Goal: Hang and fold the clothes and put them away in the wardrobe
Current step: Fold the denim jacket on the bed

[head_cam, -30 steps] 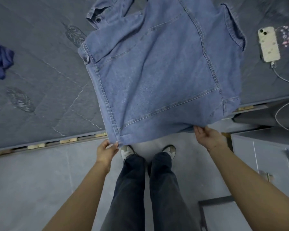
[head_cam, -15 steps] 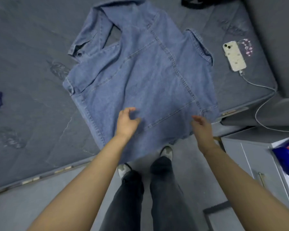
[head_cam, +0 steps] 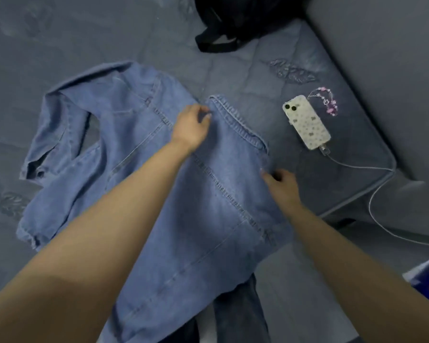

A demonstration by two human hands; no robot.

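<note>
Light-blue denim jacket lies back-up on grey quilted mattress, hem hanging over the near edge. Left hand rests on jacket's upper back near collar, fingers loosely bent, no pinch seen. Right hand at jacket's right side edge, fingers curled; grip on fabric can't tell. White patterned phone w/ cable just right of jacket.
</note>
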